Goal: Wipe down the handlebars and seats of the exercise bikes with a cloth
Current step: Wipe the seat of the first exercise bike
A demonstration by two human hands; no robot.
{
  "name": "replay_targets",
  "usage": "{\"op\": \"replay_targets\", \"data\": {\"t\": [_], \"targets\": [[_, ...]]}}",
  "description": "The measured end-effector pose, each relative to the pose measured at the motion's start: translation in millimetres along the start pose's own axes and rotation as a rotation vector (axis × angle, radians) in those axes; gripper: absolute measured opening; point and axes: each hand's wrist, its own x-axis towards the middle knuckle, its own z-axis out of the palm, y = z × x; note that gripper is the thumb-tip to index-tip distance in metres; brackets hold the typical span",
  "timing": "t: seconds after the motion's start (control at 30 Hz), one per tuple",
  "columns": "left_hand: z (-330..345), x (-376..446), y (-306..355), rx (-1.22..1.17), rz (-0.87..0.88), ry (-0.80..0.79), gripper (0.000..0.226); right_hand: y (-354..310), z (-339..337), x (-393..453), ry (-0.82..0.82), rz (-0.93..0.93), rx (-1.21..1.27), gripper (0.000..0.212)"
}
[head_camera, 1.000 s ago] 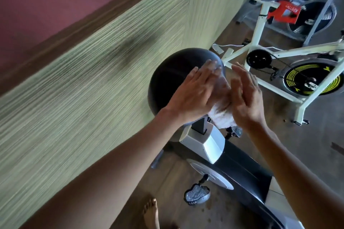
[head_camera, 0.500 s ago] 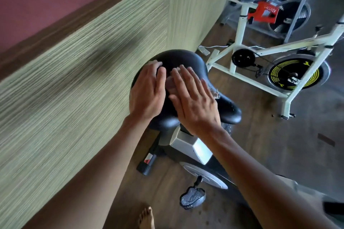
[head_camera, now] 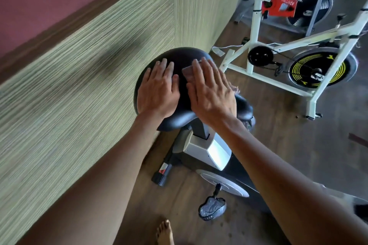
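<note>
A wide black bike seat (head_camera: 183, 55) sits close to the wall, on a black and silver exercise bike (head_camera: 207, 151). My left hand (head_camera: 159, 89) lies flat on the seat's left side with straight fingers. My right hand (head_camera: 211, 93) presses flat on a pale cloth (head_camera: 188, 72) spread on the seat's right side. Only the cloth's edges show, at my fingertips and as a frayed corner beside my hand.
A striped green wall (head_camera: 89, 85) runs along the left. A white exercise bike (head_camera: 298, 57) with a yellow-marked flywheel stands to the right, and another bike (head_camera: 282, 4) with red parts behind it. A pedal (head_camera: 212, 208) and my bare foot (head_camera: 165, 230) are on the wooden floor below.
Both hands moved from the seat's nose, where they bunched the cloth, onto its broad top. They now lie flat, and the right hand has slid the cloth a little to the right.
</note>
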Motion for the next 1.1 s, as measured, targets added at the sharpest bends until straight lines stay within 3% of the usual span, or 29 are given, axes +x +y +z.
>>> {"op": "replay_targets", "data": {"t": [0.1,0.17,0.27,0.4,0.47,0.6,0.67,0.73,0.9,1.1], "targets": [[-2.2,-0.6,-0.6,0.018,0.016,-0.037,0.054,23.0,-10.4,-29.0,0.017,-0.176,-0.008,0.058],[-3.0,-0.8,1.3,0.018,0.013,-0.046,0.054,40.2,-16.5,-38.5,0.069,-0.176,-0.022,0.056],[-3.1,-0.4,3.7,0.021,-0.007,-0.045,0.054,50.0,-23.7,-32.0,0.043,0.007,0.011,0.053],[-3.7,0.7,7.1,0.022,-0.047,-0.06,0.055,42.9,-25.8,11.4,-0.166,0.368,0.073,0.046],[-4.1,-0.2,7.3,0.023,-0.049,-0.066,0.055,36.5,-23.7,10.9,-0.172,0.312,0.069,0.054],[-2.4,0.7,4.6,0.064,-0.021,-0.059,0.054,47.4,-21.8,-34.8,0.008,-0.185,0.0,0.059],[-3.1,0.9,6.0,0.071,-0.021,-0.062,0.054,60.5,-20.6,-41.0,0.024,-0.313,-0.002,0.059],[-3.9,0.6,8.2,0.077,-0.032,-0.074,0.055,60.9,-21.5,-34.0,0.018,-0.268,0.016,0.06],[-6.7,2.5,11.1,0.074,-0.062,-0.136,0.057,31.3,-19.7,12.9,-0.153,0.203,0.094,0.062],[-11.8,5.4,12.4,0.08,-0.06,-0.155,0.056,47.9,-28.7,-24.4,-0.081,-0.059,0.039,0.063]]}}
